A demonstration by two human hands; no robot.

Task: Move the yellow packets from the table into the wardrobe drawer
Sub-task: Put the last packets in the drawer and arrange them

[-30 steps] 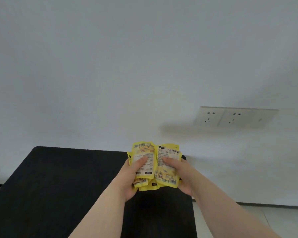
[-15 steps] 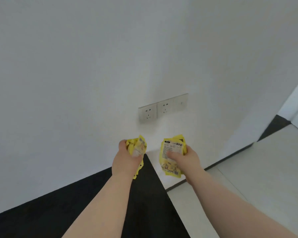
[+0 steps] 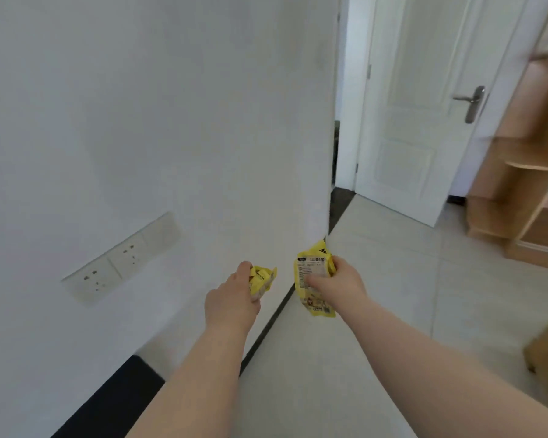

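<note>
— We've turned away from the table (image 3: 108, 403); the door (image 3: 418, 115) and wooden wardrobe (image 3: 519, 191) are now in sight.

— Left hand (image 3: 231, 303) grip clenched on crumpled yellow packets (image 3: 261, 279), right hand (image 3: 339, 286) on a flat bunch (image 3: 310, 273). Drawer next, we judge.

white wall (image 3: 159, 105) fills L half | triple socket plate (image 3: 124, 259) low on wall, tilted in view | dark skirting strip (image 3: 268, 324) at wall foot | pale tile floor (image 3: 393, 279) ctr-R | white panel door (image 3: 424, 99) ajar, metal lever handle (image 3: 470, 102) | wood shelf unit (image 3: 519, 172) far R, blurred
</note>
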